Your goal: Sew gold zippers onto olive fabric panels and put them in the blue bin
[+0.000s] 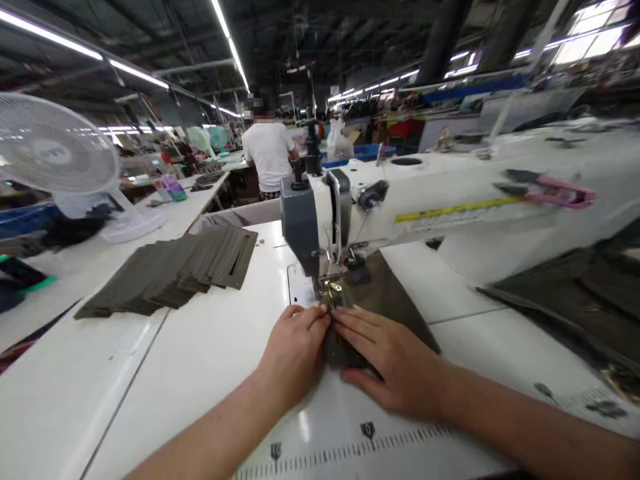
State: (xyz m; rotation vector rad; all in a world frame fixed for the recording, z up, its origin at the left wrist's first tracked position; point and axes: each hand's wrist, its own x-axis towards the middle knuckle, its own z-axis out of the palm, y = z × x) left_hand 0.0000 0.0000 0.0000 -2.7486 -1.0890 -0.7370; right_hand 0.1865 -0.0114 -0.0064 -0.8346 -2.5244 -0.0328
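My left hand point(295, 350) and my right hand point(390, 353) press down on an olive fabric piece point(385, 300), their fingertips meeting just in front of the sewing machine's needle area. A brass zipper or metal fitting point(330, 293) shows on the fabric beside my left fingertips. The fabric lies under the presser foot point(325, 277) of a white and grey industrial sewing machine point(305, 220). The stitching point is partly hidden by the machine head and my fingers.
A stack of olive fabric pieces point(170, 270) lies on the white sewing table point(200, 360) to the left. More olive fabric point(565, 300) sits at right. Pink-handled shears point(555, 190) rest on the machine arm. A fan point(55, 150) stands left; a co-worker point(267, 150) sits beyond.
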